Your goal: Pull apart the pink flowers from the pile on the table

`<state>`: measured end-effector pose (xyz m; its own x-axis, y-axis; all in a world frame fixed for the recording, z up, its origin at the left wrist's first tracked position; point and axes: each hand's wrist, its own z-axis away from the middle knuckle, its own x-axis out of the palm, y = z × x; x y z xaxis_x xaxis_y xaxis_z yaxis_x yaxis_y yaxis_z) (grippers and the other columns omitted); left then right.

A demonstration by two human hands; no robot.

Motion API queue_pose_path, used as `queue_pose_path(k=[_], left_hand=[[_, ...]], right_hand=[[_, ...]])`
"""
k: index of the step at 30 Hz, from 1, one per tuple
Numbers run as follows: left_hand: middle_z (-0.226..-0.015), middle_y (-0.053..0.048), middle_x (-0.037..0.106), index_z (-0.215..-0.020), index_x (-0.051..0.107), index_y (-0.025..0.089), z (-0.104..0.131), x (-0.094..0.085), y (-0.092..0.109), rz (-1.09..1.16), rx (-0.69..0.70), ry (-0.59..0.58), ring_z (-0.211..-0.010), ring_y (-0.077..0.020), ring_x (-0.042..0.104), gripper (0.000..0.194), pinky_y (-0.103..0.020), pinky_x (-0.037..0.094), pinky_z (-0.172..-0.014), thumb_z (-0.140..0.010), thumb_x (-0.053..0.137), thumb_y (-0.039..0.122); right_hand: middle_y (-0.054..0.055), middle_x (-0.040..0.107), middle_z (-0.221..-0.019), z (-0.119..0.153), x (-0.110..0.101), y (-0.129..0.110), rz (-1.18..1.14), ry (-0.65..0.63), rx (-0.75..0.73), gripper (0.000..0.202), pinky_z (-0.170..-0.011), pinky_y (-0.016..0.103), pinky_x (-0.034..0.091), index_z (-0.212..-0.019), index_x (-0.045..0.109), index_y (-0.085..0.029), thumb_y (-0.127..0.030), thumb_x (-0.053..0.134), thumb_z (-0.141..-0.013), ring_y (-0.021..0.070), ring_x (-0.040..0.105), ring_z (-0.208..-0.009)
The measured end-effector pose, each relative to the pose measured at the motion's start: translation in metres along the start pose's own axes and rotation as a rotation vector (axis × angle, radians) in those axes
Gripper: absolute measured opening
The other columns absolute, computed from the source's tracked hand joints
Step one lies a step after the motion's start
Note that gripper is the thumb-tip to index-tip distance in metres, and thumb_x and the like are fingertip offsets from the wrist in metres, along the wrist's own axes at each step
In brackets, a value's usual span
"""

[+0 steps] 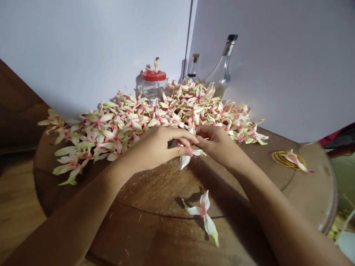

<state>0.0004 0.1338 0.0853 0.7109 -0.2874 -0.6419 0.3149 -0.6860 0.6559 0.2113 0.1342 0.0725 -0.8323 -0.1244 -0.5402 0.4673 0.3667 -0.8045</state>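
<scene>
My left hand point(163, 146) pinches a white and pink flower point(185, 161) between thumb and fingers, just above the wooden table. From the other side my right hand point(215, 142) meets it, fingertips closed at the same flower; its thumb and index partly hide what they grip. Behind both hands spreads a large heap of similar flowers point(108, 129), white with pink centres and greenish tips. A single flower point(203, 210) with three petals lies apart on the table in front of me.
The round wooden table point(155, 236) has a curved seam. Behind the heap stand a clear jar with a red lid point(154, 76), a small corked bottle point(194, 68) and a tall, tilted-looking glass bottle point(223, 70). Yellow rubber bands point(277, 159) lie right, under another flower point(295, 161).
</scene>
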Motion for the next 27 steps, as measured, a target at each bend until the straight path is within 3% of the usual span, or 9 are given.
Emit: queue_pose_path(k=[4,10,14,20,27], left_hand=[[-0.09,-0.002,0.075,-0.085,0.078,0.025,-0.004,0.003,-0.001,-0.091,0.155,0.034,-0.087,-0.0172,0.066,0.008,-0.032,0.051,-0.082,-0.086,0.073,0.018],[-0.076,-0.003,0.069,-0.079,0.076,0.025,-0.004,0.009,0.002,-0.202,0.343,0.213,-0.084,-0.0192,0.058,0.012,-0.032,0.047,-0.072,-0.087,0.071,0.019],[-0.073,-0.003,0.066,-0.081,0.076,0.03,0.001,0.016,0.008,-0.303,0.426,0.322,-0.086,-0.0213,0.056,0.021,-0.036,0.047,-0.073,-0.09,0.064,0.015],[-0.073,-0.001,0.064,-0.087,0.075,0.032,0.008,0.021,0.016,-0.386,0.489,0.495,-0.088,-0.0224,0.056,0.024,-0.039,0.044,-0.078,-0.09,0.064,0.011],[-0.072,0.001,0.067,-0.09,0.077,0.038,0.011,0.023,0.02,-0.481,0.443,0.549,-0.08,-0.0219,0.06,0.02,-0.04,0.046,-0.08,-0.087,0.071,0.019]], right_hand=[[-0.002,0.058,-0.065,0.001,0.003,-0.001,-0.031,0.007,0.016,0.021,-0.057,0.026,0.037,-0.072,0.064,-0.017,-0.029,0.062,-0.089,0.0111,0.047,-0.06],[0.002,0.07,-0.075,0.002,0.009,0.006,-0.506,-0.199,0.116,0.025,-0.066,0.029,0.053,-0.082,0.071,-0.018,-0.04,0.081,-0.076,0.0153,0.063,-0.067],[0.002,0.072,-0.073,0.001,0.006,0.004,-0.64,-0.136,0.202,0.02,-0.069,0.028,0.054,-0.076,0.074,-0.018,-0.034,0.084,-0.071,0.0136,0.064,-0.067],[0.003,0.072,-0.073,0.0,-0.003,0.0,-0.75,-0.02,0.21,0.016,-0.068,0.028,0.056,-0.076,0.073,-0.017,-0.026,0.084,-0.069,0.0144,0.065,-0.068],[0.001,0.071,-0.071,-0.001,-0.005,0.001,-0.838,0.102,0.246,0.01,-0.068,0.026,0.057,-0.076,0.071,-0.016,-0.017,0.079,-0.071,0.0116,0.065,-0.063]])
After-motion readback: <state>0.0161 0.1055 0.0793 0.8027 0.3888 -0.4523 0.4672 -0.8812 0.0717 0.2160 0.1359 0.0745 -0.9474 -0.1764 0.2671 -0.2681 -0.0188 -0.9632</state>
